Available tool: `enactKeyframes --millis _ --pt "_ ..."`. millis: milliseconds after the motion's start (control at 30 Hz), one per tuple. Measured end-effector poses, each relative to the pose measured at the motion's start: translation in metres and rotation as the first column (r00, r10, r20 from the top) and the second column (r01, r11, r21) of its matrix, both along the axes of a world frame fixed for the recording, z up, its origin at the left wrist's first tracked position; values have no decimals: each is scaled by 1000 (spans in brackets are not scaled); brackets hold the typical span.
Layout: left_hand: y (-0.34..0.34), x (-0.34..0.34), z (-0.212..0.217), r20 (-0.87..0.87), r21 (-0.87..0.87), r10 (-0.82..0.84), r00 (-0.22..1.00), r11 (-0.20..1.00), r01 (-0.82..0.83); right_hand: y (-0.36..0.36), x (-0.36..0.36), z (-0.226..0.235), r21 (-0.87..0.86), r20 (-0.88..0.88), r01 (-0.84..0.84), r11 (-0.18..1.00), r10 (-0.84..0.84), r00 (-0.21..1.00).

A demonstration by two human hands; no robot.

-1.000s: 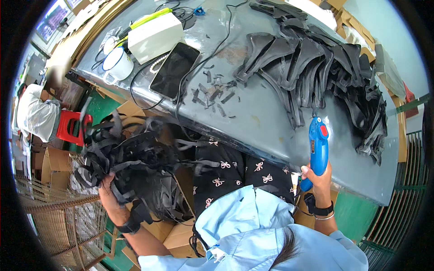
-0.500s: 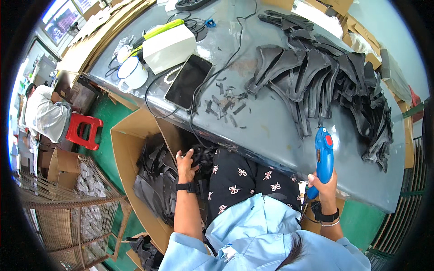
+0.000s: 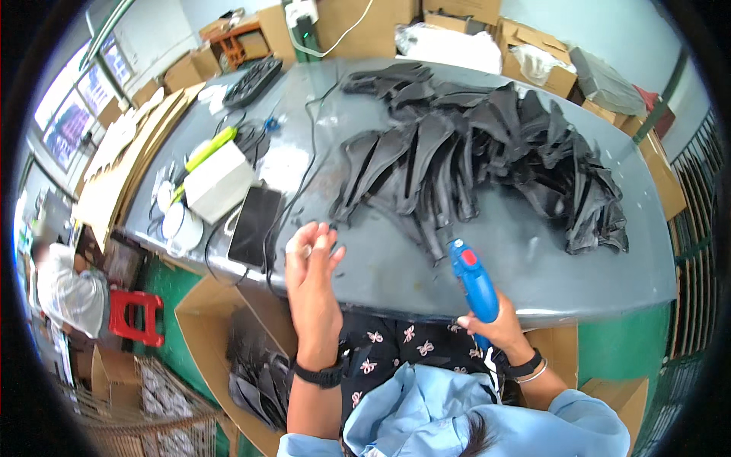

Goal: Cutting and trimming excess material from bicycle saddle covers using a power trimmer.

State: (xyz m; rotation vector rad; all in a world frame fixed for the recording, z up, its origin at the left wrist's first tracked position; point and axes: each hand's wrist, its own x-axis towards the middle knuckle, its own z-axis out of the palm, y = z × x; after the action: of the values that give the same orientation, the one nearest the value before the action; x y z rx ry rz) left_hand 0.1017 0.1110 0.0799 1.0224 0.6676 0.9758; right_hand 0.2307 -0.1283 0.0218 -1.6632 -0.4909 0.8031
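We find the right hand (image 3: 495, 326) closed around the blue tool (image 3: 472, 280), the left hand (image 3: 312, 278) open and empty above the surface (image 3: 396, 266), a large heap of black pieces (image 3: 487, 152) apparently still unprocessed, fewer lying in the cardboard box (image 3: 221, 320).

A dark phone (image 3: 254, 225) lies beside a white box (image 3: 219, 183) near a red stool (image 3: 135, 318).

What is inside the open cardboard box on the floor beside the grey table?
The cardboard box holds a heap of dark, curved pieces, like those piled on the table. Its bottom and whatever lies beneath the heap are covered.
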Motion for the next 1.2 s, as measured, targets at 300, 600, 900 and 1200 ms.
enactKeyframes --millis 300,600,900,1200 --pt "88 126 -53 -858 475 341 385 812 339 -7 3 -3 46 36 -62 997 60 998" --pt "27 40 -25 -450 18 -303 840 938 347 -9 4 -1 86 -2 -64 994 64 998" --pt "-106 -80 -32 -265 -286 -517 814 848 446 30 -11 53 246 172 42 968 -86 981" --pt "-81 -93 -23 352 -414 -474 807 695 588 38 -23 72 85 270 -207 975 177 946"
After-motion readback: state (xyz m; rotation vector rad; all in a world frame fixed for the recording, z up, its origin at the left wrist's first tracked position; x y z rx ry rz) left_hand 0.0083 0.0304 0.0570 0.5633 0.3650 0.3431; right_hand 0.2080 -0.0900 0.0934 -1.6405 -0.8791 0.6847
